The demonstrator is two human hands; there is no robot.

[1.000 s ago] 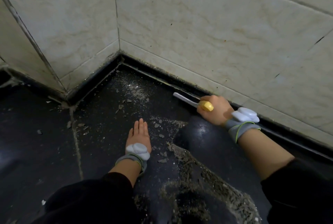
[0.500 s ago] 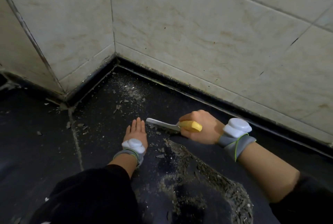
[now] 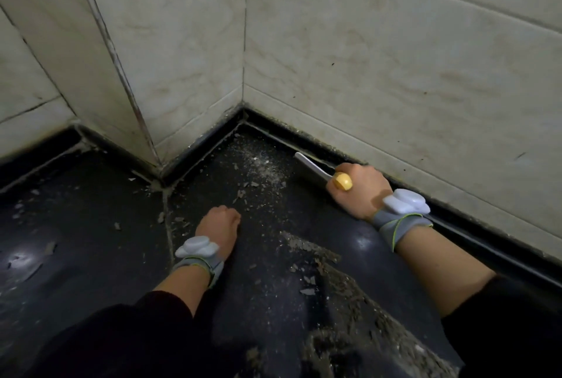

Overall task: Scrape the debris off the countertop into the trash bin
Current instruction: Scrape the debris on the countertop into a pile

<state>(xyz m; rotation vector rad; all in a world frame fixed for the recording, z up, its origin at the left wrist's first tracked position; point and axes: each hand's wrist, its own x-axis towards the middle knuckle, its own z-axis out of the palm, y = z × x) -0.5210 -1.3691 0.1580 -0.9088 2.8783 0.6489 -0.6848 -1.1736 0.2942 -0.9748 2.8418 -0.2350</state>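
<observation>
along the back wall, right hand [image 3: 359,187] fisted round scraper [image 3: 316,167]

Cream marbled wall tiles [image 3: 380,58] meeting in a corner, dark grout lines (some cracked), black trim strip [image 3: 474,228] below; dim light.

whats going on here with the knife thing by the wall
A person is cleaning a dark countertop in a tiled corner. The right hand grips a yellow-handled scraper, its blade laid along the seam at the wall's base. The left hand, curled and empty, rests on the counter. Loose debris lies scattered between them; no bin is visible.
</observation>
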